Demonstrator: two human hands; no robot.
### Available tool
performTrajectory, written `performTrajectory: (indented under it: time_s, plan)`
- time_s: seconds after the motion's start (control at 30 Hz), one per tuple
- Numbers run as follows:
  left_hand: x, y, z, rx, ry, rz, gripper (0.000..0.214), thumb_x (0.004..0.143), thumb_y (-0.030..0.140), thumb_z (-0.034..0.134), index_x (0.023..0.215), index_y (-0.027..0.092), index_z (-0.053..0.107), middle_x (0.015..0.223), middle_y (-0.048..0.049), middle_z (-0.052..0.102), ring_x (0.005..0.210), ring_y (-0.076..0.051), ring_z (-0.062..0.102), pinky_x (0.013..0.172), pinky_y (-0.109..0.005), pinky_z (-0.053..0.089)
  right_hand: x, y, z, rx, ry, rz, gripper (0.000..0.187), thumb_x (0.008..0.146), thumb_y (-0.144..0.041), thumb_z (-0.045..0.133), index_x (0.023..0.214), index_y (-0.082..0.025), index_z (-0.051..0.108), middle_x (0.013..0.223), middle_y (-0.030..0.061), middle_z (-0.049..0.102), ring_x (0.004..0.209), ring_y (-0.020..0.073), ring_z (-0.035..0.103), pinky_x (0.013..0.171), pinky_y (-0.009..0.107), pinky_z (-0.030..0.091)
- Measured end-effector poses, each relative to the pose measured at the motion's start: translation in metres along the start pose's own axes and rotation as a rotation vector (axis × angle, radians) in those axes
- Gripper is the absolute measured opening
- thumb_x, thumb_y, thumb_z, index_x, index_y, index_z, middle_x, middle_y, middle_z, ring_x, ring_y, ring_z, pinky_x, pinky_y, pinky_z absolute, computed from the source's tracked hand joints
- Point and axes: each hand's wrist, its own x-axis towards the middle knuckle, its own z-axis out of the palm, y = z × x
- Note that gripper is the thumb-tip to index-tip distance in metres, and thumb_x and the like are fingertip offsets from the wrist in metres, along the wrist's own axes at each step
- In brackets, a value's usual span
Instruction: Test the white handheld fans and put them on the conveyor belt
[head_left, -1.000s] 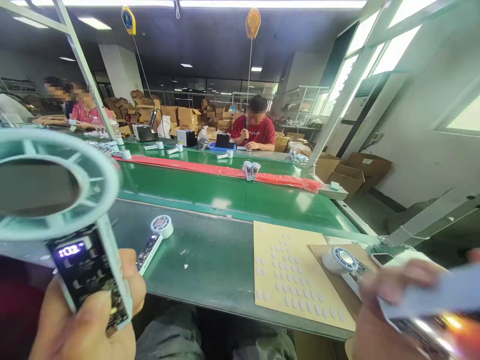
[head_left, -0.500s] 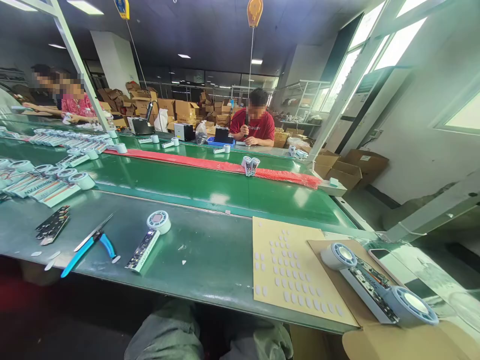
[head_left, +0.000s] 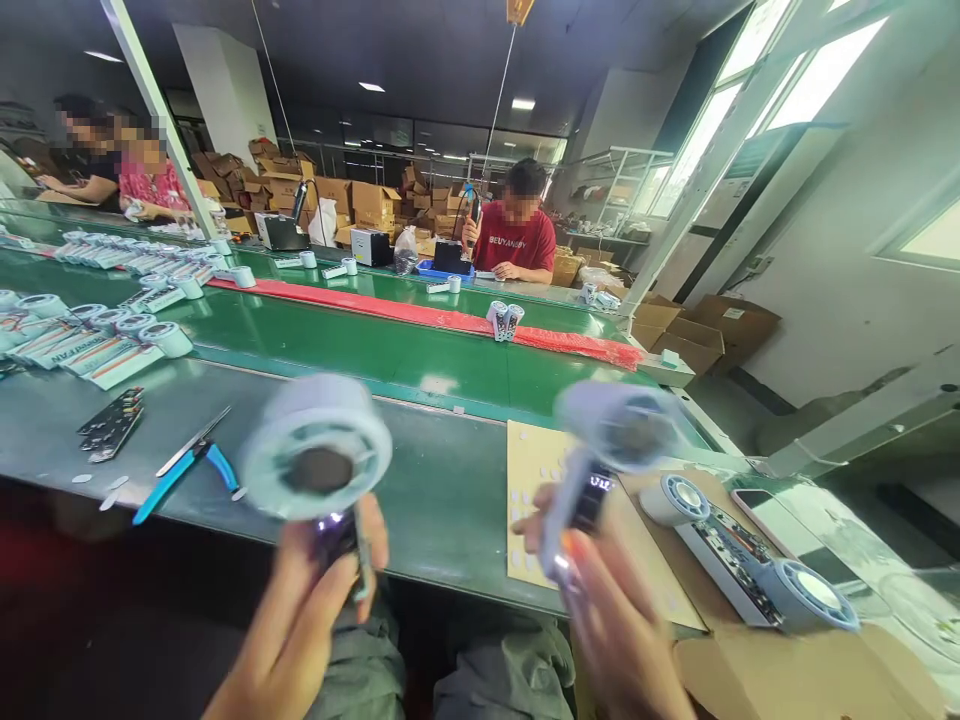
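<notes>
My left hand [head_left: 304, 610] grips the handle of a pale handheld fan [head_left: 315, 460], its round head raised over the near edge of the dark green table [head_left: 442, 490]. My right hand [head_left: 607, 620] grips a second fan [head_left: 611, 430] of the same kind, with a lit display on its handle, above the tan sheet of small white pads [head_left: 529, 470]. Both fans are blurred by motion. Two more fans [head_left: 742, 550] lie head to tail on brown cardboard at the right.
Blue-handled cutters [head_left: 180, 475] and a dark circuit board [head_left: 112, 425] lie on the table at left. Rows of several fans [head_left: 97, 335] sit on the green conveyor [head_left: 375, 340]. A person in a red shirt [head_left: 514, 235] works across it; others sit far left.
Half a second ago no hands were in view and one fan lay on the table. Now both hands are up in front of me, each with a fan, and that table spot is hidden.
</notes>
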Motion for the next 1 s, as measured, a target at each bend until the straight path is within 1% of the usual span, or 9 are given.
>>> performTrajectory:
  time_s: [0.03,0.07,0.17,0.27,0.37,0.53,0.7,0.83,1.0]
  plan:
    - [0.004,-0.005,0.003,0.005,-0.029,-0.022,0.034,0.089,0.038,0.044,0.118,0.019,0.041,0.085,-0.0037,0.052,0.061,-0.010,0.047,0.051,-0.022,0.043,0.005,0.013,0.011,0.045,-0.078,0.054,0.026,0.093,-0.041,0.043,0.110,-0.022,0.052,0.087,0.0047,0.054,0.076,0.0179,0.050,0.072,0.031,0.042]
    - [0.009,-0.011,0.006,0.006,-0.059,-0.047,0.035,0.089,0.039,0.042,0.120,0.022,0.038,0.083,-0.0028,0.049,0.059,-0.009,0.043,0.047,-0.020,0.038,0.010,0.027,0.020,0.048,-0.094,0.101,0.024,0.093,-0.039,0.045,0.110,-0.022,0.051,0.080,0.0025,0.052,0.072,0.0164,0.048,0.068,0.028,0.041]
    - [0.027,-0.034,0.015,-0.001,-0.135,-0.137,0.039,0.088,0.045,0.040,0.122,0.028,0.030,0.086,-0.0020,0.043,0.061,-0.009,0.038,0.044,-0.018,0.028,0.022,0.063,0.035,0.091,-0.020,0.202,0.031,0.090,-0.043,0.049,0.113,-0.023,0.050,0.087,0.0023,0.052,0.071,0.0155,0.046,0.065,0.026,0.040]
    - [0.037,-0.053,0.020,0.009,-0.133,-0.167,0.034,0.090,0.045,0.038,0.119,0.027,0.034,0.087,-0.0008,0.041,0.059,-0.007,0.037,0.047,-0.018,0.027,0.023,0.083,0.037,0.096,0.054,0.249,0.033,0.089,-0.047,0.048,0.114,-0.025,0.051,0.094,0.0024,0.052,0.074,0.0160,0.047,0.067,0.026,0.040]
    - [0.039,-0.059,0.021,0.033,-0.100,-0.168,0.032,0.090,0.042,0.039,0.118,0.027,0.036,0.084,-0.0001,0.042,0.059,-0.007,0.037,0.050,-0.020,0.028,0.019,0.090,0.035,0.095,0.068,0.259,0.030,0.091,-0.046,0.048,0.113,-0.026,0.050,0.093,0.0017,0.052,0.071,0.0149,0.046,0.065,0.025,0.040]
    - [0.038,-0.058,0.019,0.058,-0.103,-0.219,0.035,0.090,0.042,0.040,0.121,0.027,0.034,0.083,-0.0007,0.043,0.060,-0.008,0.038,0.050,-0.021,0.028,0.017,0.094,0.033,0.120,0.061,0.268,0.027,0.093,-0.043,0.045,0.113,-0.026,0.049,0.093,0.0010,0.051,0.072,0.0139,0.045,0.065,0.024,0.041]
    - [0.038,-0.060,0.018,0.037,-0.080,-0.189,0.026,0.091,0.040,0.038,0.114,0.027,0.037,0.087,-0.0005,0.042,0.060,-0.007,0.039,0.051,-0.021,0.029,0.016,0.093,0.035,0.106,0.080,0.260,0.029,0.091,-0.044,0.048,0.113,-0.025,0.050,0.093,0.0017,0.051,0.070,0.0137,0.047,0.065,0.024,0.041]
    - [0.040,-0.061,0.018,-0.004,-0.109,-0.169,0.025,0.090,0.044,0.036,0.107,0.025,0.038,0.086,0.0000,0.039,0.057,-0.006,0.037,0.046,-0.020,0.027,0.015,0.094,0.036,0.110,0.109,0.252,0.031,0.089,-0.046,0.050,0.111,-0.023,0.051,0.087,0.0030,0.051,0.064,0.0143,0.046,0.057,0.025,0.040]
    - [0.041,-0.062,0.020,-0.038,-0.041,-0.181,0.021,0.090,0.044,0.037,0.092,0.024,0.039,0.078,0.0022,0.038,0.053,-0.006,0.035,0.043,-0.019,0.028,0.014,0.098,0.034,0.147,0.079,0.272,0.029,0.092,-0.044,0.047,0.113,-0.024,0.046,0.088,0.0027,0.051,0.066,0.0140,0.047,0.058,0.024,0.040]
